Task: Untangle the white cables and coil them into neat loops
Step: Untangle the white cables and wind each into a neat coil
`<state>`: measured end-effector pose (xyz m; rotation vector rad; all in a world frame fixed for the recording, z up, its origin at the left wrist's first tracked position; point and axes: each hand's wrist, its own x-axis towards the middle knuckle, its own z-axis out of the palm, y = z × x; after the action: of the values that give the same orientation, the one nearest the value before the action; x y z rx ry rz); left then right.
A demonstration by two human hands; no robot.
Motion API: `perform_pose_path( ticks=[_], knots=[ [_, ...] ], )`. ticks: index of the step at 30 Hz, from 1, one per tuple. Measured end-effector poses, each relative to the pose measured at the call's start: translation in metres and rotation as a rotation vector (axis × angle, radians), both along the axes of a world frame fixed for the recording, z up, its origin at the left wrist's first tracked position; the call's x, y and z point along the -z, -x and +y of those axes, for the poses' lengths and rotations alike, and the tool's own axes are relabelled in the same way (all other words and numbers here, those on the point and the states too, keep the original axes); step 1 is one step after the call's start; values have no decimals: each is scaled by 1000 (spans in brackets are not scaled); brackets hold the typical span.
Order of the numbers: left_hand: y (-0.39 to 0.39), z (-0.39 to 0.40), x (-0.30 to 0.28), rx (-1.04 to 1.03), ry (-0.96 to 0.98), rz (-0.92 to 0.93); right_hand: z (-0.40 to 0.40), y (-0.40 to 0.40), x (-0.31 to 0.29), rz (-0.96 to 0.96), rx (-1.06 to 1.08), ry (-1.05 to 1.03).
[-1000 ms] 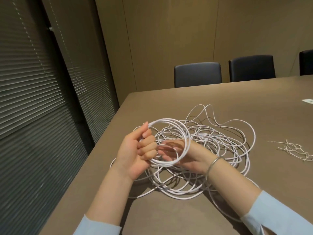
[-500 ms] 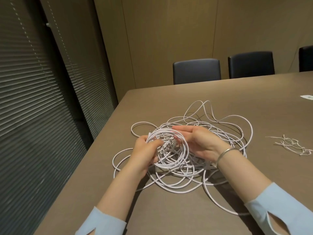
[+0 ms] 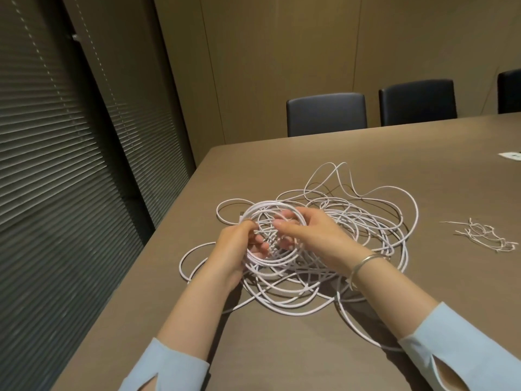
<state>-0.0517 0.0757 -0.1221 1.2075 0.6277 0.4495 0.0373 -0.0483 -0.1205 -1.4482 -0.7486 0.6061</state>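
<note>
Coil: your finished coil [image 3: 272, 210] lies low over the left part of the heap, its ring facing up at you, near rim by your left palm, far rim under your right fingertips
Left hand: your left hand [image 3: 239, 249] grips the near-left rim of the coil, fingers curled in through the ring from your side
Right hand: your right hand [image 3: 313, 235] comes in from the right with fingers bent over the far-right rim; it looks to pinch strands there, though whether it truly clamps them or only rests on them you cannot tell for sure
Loose cable: the white cables [image 3: 366, 221] not yet wound lie sprawled on the table [image 3: 423, 165], mostly to the right of and beyond the coil, with one wide loop thrown out to the left of your left wrist
Key relation: the slack you must feed lies on the right-hand side, so your right hand is the nearer one to draw it; your left is the anchor
Long axis: the heap stretches left to right across you, so pull slack towards the coil from the right, not towards your chest
Risk: strands cross under the coil, and a hard pull may tighten a knot
Thin string: a small tangle of thin string [image 3: 485, 235] lies well apart to the right, leave it
Chairs: dark chairs [image 3: 327, 114] stand at the far edge
</note>
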Motion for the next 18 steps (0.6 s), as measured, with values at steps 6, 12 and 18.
perform_pose_path(
  ticks=[6, 12, 18],
  knots=[
    [14, 11, -12, 213, 331, -134, -1, -3, 1, 41, 29, -63],
    [22, 36, -14, 224, 467, -274, -9, -7, -4, -270, 211, -17],
    [29, 44, -18, 126, 473, -332, -17, -20, -4, -409, 304, 398]
  ],
)
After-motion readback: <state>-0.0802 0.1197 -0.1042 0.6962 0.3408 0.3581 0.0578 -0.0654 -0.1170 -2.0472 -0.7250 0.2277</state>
